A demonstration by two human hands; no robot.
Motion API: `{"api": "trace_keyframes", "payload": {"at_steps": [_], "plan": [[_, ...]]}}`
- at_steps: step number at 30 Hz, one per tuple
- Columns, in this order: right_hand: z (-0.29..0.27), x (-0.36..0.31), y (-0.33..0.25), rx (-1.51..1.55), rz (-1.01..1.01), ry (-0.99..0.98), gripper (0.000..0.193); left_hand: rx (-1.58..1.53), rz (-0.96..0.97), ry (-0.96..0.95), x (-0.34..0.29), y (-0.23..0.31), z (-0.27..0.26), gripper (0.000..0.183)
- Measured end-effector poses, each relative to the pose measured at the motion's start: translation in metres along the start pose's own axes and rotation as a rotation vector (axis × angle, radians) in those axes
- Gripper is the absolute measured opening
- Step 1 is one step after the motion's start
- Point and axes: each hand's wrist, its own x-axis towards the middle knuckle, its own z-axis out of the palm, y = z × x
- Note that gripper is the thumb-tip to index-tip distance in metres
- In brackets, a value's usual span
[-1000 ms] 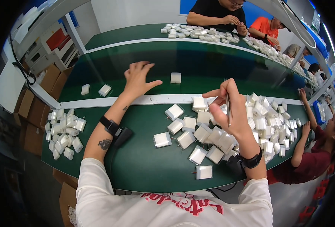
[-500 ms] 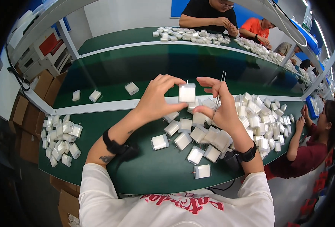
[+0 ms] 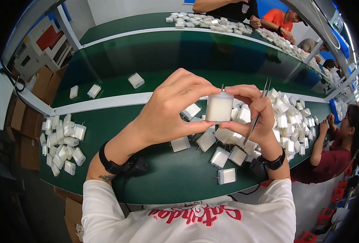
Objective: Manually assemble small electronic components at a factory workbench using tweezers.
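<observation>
Both my hands hold up a white block in a clear plastic case (image 3: 220,108), upright, with a thin pin sticking up from its top. My left hand (image 3: 165,107) pinches it at the left side, thumb below and fingers above. With the fingertips and thumb of my right hand (image 3: 260,111) I grip its right side. Steel tweezers (image 3: 251,130) also sit in that right hand, slanting, one end pointing up past the fingers. Below and behind my hands lie more such blocks, some hidden by them; one loose block (image 3: 227,176) lies nearest me.
A large heap of blocks (image 3: 290,125) spreads to the right, a smaller pile (image 3: 62,143) at the left. A white rail (image 3: 106,104) crosses the green table; beyond it lie a few blocks (image 3: 135,80). A co-worker (image 3: 329,150) sits at right; others work across the table.
The block has come nearer and a little to the right and down. My right fingers have closed onto it; before, they were apart from it. The tweezers stayed in my right hand.
</observation>
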Motion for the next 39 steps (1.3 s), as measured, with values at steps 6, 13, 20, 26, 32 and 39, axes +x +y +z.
{"api": "trace_keyframes", "payload": {"at_steps": [6,13,20,26,32,39], "plan": [[0.001,-0.001,0.001,-0.045,-0.010,0.009,0.058,-0.003,0.012,0.010,0.000,-0.005,0.001,0.053],[0.006,-0.002,0.004,-0.087,-0.018,0.021,0.054,-0.027,-0.082,-0.001,0.000,-0.004,0.003,0.054],[0.009,0.000,-0.001,-0.056,-0.018,0.056,0.044,-0.009,-0.053,0.029,0.000,-0.003,0.003,0.059],[-0.002,-0.016,-0.018,0.217,0.113,0.243,0.054,0.160,-0.108,0.155,0.000,0.000,-0.007,0.061],[0.015,-0.013,-0.033,0.587,0.181,0.103,0.028,0.250,-0.103,0.238,0.001,0.009,-0.011,0.063],[0.022,-0.017,-0.024,0.594,0.164,0.095,0.020,0.260,-0.089,0.252,0.001,0.015,-0.012,0.065]]}}
